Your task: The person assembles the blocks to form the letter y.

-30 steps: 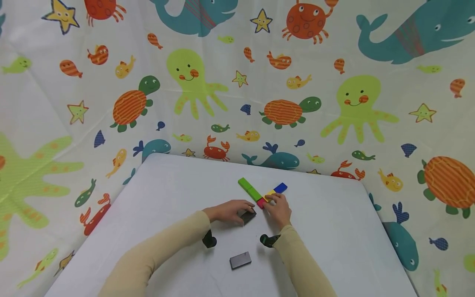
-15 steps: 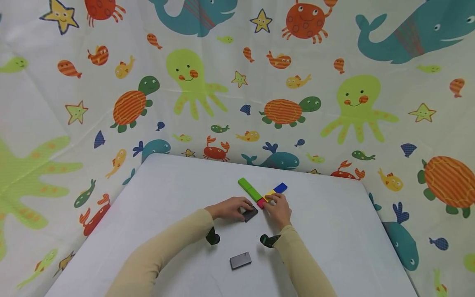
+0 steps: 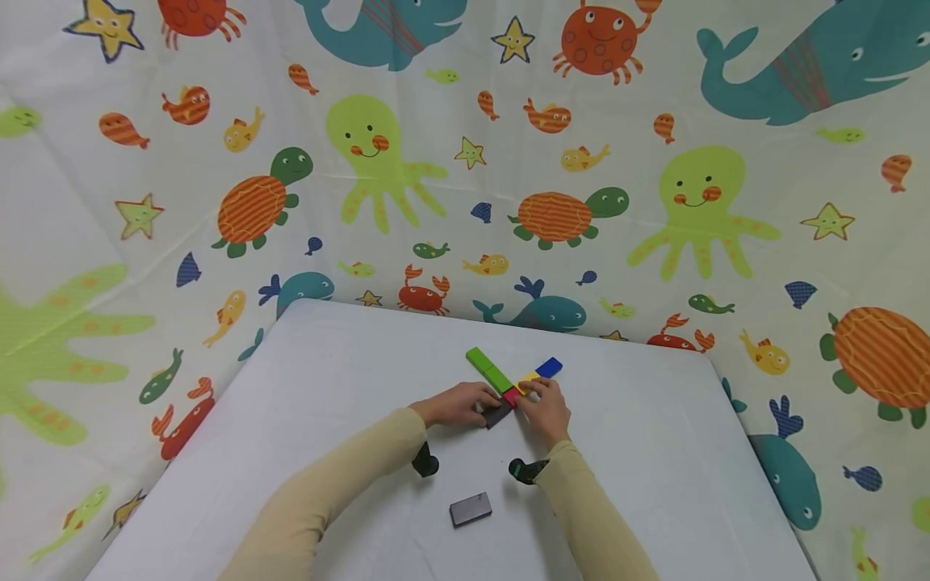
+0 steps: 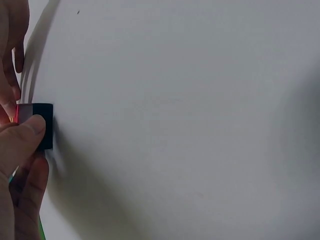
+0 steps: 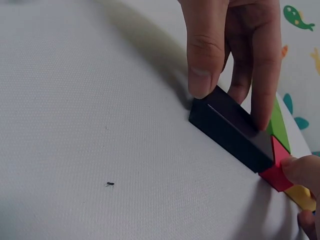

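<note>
My left hand (image 3: 461, 405) pinches a black rectangular block (image 3: 498, 415) between thumb and fingers, flat on the table. In the right wrist view the end of that black block (image 5: 230, 132) lies against a small red block (image 5: 276, 177). From the right, my right hand (image 3: 550, 411) holds the red block, its thumb on the red and its fingers over the adjoining yellow block (image 5: 301, 196). A green bar (image 3: 490, 372) of two blocks runs up and left from the red one. Beyond the yellow, a blue block (image 3: 550, 367) ends the other line. My fingers partly hide the yellow.
A second dark grey block (image 3: 471, 510) lies by itself nearer the body, between the forearms. White cloth covers the table (image 3: 639, 452). Behind it hangs a curtain (image 3: 450, 186) printed with sea animals. A black camera mount sits on each wrist.
My left hand has slid the black block right and slightly away from the body, up to the red block. The right hand and the coloured blocks have stayed in place.
</note>
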`<state>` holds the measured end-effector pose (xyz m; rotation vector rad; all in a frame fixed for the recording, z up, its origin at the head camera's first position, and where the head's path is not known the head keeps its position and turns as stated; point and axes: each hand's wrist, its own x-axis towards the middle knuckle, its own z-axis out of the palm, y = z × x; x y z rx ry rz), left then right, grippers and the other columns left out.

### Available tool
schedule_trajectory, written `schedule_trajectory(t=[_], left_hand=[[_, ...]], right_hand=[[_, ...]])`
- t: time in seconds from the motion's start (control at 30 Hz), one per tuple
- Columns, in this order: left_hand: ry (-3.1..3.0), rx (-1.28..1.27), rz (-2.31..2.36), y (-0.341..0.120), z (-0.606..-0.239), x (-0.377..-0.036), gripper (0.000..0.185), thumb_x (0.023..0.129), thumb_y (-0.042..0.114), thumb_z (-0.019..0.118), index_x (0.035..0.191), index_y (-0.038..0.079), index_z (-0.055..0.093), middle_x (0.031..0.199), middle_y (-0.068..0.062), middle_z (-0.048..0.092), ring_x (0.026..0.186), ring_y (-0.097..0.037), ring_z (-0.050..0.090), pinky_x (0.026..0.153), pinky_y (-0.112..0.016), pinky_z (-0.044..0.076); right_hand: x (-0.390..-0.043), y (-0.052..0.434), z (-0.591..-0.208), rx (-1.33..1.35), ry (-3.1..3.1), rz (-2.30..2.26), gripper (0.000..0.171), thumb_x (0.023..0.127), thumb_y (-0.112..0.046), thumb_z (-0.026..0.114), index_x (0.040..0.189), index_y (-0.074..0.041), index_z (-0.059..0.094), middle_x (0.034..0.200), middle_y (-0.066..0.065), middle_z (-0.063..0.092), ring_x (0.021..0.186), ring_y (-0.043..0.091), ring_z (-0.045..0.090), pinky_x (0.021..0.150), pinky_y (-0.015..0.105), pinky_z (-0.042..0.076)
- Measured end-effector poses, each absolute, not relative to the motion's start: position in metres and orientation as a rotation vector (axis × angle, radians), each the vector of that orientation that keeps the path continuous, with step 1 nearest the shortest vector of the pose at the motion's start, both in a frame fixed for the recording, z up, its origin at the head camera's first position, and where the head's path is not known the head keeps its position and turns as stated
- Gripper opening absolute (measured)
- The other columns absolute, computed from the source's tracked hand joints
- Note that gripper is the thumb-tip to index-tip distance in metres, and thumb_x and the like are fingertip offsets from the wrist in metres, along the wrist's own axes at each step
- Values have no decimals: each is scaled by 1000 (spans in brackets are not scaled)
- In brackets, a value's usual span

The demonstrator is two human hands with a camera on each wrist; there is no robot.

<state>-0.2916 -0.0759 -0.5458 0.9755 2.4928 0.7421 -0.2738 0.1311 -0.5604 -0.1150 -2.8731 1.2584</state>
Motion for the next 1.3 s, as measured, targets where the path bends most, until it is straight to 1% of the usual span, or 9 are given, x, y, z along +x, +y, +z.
schedule_trajectory(t=[0.3,0.53,0.83,0.97,1.3], left_hand=[[2510,982,723,-75,-548,-296,40,91,12,70,130,9,63,133,-5,55,117,-14,53,90,-21,47],[2509,996,733,-75,-548,-296,40,90,9,70,129,7,64,133,-7,55,116,-16,54,90,-23,48],[2522,1010,731,-75,-551,-295,40,92,12,69,131,8,62,133,-6,56,117,-15,54,93,-25,47],[2526,1016,729,-74,-551,-295,40,92,12,69,132,8,62,133,-7,56,117,-16,55,95,-26,47],[2531,993,722,-73,-550,-293,41,92,13,68,132,8,62,133,-6,55,117,-16,54,94,-25,47]], right_hand=[[-275,129,-559,-111,-2865,1253,34,88,-23,71,119,-9,70,136,16,49,128,37,45,99,64,30],[-275,129,-560,-128,-2881,1259,35,88,-25,71,120,-11,70,138,15,48,129,36,44,100,64,30],[-275,129,-562,-144,-2875,1246,35,89,-27,71,120,-11,70,138,14,48,129,35,44,101,62,31],[-275,129,-563,-146,-2865,1245,35,89,-27,70,120,-12,70,138,14,49,129,35,44,101,63,30],[-275,129,-565,-125,-2846,1214,32,87,-25,70,116,-10,71,134,14,51,126,35,47,98,63,32]])
